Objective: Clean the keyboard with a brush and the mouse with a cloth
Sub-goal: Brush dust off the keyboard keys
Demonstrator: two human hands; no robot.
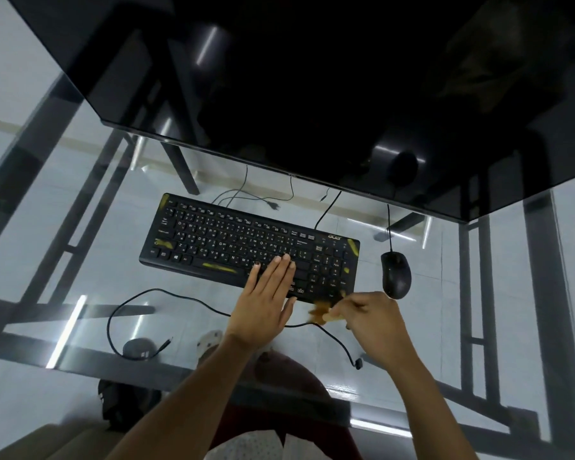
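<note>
A: Nearest, what do the hands do?
B: The right hand (372,318) pinches a blurred brush (322,313) at the near right corner of the keyboard (233,240); the left hand (267,293) presses flat, fingers straight, on the keys.
A: Progress?
B: Yellow smears remain on the keyboard. Beyond, the mouse (395,273) looks untouched; no cloth visible.

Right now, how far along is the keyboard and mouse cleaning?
Early. Yellow smears still show on the keyboard, so nothing looks finished. In hand: the left hand lies flat on the keys while the right hand works a blurred brush at the near right corner. Left: the mouse, untouched; no cloth visible.
</note>
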